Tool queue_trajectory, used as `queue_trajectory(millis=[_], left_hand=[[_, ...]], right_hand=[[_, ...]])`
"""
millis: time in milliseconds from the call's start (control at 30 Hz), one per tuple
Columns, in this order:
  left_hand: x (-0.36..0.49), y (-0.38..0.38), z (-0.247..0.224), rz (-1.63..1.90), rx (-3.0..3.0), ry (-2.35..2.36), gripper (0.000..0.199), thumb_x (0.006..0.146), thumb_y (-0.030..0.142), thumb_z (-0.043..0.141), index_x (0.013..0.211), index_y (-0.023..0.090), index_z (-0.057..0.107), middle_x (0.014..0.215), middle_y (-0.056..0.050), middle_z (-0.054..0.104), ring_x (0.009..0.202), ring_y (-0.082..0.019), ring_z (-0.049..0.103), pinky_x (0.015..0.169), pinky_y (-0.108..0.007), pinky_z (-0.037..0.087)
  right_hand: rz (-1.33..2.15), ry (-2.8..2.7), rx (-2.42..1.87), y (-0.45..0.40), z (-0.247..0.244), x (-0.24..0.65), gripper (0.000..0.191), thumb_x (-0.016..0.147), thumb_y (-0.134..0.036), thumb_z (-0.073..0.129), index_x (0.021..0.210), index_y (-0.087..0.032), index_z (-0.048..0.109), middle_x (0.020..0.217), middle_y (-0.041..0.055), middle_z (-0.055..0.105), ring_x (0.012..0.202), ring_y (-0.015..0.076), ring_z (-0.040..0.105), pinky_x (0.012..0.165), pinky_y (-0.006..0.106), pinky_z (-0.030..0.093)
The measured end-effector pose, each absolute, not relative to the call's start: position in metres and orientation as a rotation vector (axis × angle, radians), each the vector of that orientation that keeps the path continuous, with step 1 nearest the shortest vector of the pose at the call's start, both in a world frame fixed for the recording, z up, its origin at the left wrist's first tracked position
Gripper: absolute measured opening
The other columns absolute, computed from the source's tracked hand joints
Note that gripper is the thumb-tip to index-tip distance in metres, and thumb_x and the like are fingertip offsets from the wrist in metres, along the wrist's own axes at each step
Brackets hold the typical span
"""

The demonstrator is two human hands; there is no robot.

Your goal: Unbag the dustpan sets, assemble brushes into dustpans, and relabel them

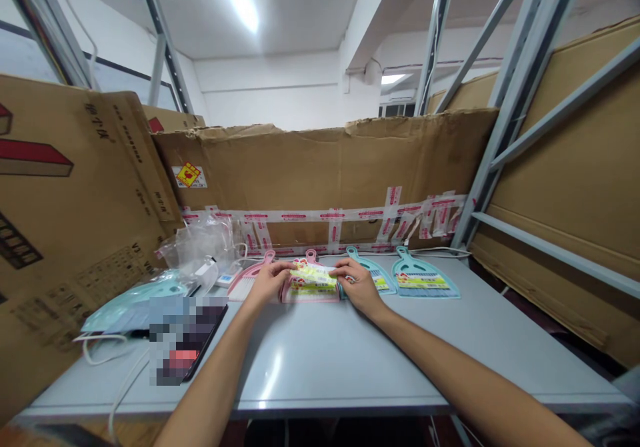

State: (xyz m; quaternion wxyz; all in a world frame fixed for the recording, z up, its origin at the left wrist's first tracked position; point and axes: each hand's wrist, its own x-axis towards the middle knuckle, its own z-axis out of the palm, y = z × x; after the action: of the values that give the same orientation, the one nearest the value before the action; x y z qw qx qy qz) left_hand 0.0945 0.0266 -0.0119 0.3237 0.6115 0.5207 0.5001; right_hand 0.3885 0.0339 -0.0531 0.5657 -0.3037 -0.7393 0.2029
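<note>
My left hand (267, 284) and my right hand (357, 286) meet at the middle of the grey table's far side. Both pinch the ends of a yellow-green printed label (313, 275), which lies over a pink plastic dustpan (311, 295). A second pink dustpan with white bristles (245, 286) sits just left of my left hand. Next to my right hand, a teal dustpan (376, 279) is partly hidden by my fingers. Another teal dustpan (425, 279), with its own label, lies farther right.
The grey table (320, 367) holds clear plastic bags (197, 250), a pale teal package (130, 307), and a dark device with a blurred screen (187, 340). White cables (107, 360) trail at the left. Taped cardboard (320, 167) and metal shelving (505, 100) stand behind and beside it.
</note>
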Motion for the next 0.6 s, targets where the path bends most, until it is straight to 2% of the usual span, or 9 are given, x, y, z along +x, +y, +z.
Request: queue_trajectory(millis=[167, 233, 333, 500, 600], left_hand=[[0.077, 0.027, -0.005, 1.34, 1.649, 1.544, 0.044, 0.085, 0.062, 0.069, 0.09, 0.021, 0.084, 0.098, -0.011, 0.086, 0.089, -0.029, 0.076, 0.084, -0.037, 0.057], [0.061, 0.024, 0.0, 1.293, 1.755, 1.83, 0.039, 0.086, 0.058, 0.073, 0.087, 0.02, 0.081, 0.094, -0.011, 0.084, 0.09, -0.03, 0.076, 0.083, -0.037, 0.054], [0.035, 0.019, 0.006, 1.041, 1.833, 2.246, 0.024, 0.089, 0.043, 0.069, 0.089, 0.02, 0.078, 0.098, -0.014, 0.084, 0.095, -0.032, 0.076, 0.082, -0.037, 0.05], [0.014, 0.007, 0.006, 0.569, 1.71, 2.566, 0.024, 0.091, 0.04, 0.068, 0.098, 0.021, 0.08, 0.1, -0.016, 0.083, 0.095, -0.036, 0.076, 0.079, -0.038, 0.05], [0.019, 0.002, 0.006, 0.489, 1.805, 2.626, 0.032, 0.092, 0.044, 0.067, 0.099, 0.017, 0.083, 0.12, -0.024, 0.079, 0.111, -0.043, 0.072, 0.09, -0.044, 0.052]], right_hand=[[0.446, -1.797, -0.698, 0.028, -0.05, 0.385, 0.027, 0.105, -0.021, 0.065, 0.12, -0.029, 0.086, 0.118, 0.0082, 0.078, 0.111, 0.0252, 0.074, 0.099, 0.042, 0.061], [0.447, -1.81, -0.705, 0.026, -0.049, 0.384, 0.025, 0.108, -0.026, 0.065, 0.125, -0.028, 0.083, 0.119, 0.0089, 0.079, 0.109, 0.0252, 0.074, 0.094, 0.04, 0.062], [0.452, -1.831, -0.727, 0.024, -0.049, 0.382, 0.021, 0.109, -0.029, 0.066, 0.121, -0.027, 0.083, 0.116, 0.0092, 0.078, 0.101, 0.0241, 0.073, 0.083, 0.037, 0.061], [0.445, -1.865, -0.719, 0.023, -0.05, 0.38, 0.019, 0.109, -0.026, 0.065, 0.118, -0.026, 0.081, 0.112, 0.0074, 0.077, 0.093, 0.0219, 0.072, 0.085, 0.038, 0.06], [0.459, -1.886, -0.704, 0.022, -0.05, 0.379, 0.021, 0.108, -0.024, 0.064, 0.12, -0.026, 0.081, 0.114, 0.0073, 0.076, 0.092, 0.0212, 0.071, 0.085, 0.037, 0.06]])
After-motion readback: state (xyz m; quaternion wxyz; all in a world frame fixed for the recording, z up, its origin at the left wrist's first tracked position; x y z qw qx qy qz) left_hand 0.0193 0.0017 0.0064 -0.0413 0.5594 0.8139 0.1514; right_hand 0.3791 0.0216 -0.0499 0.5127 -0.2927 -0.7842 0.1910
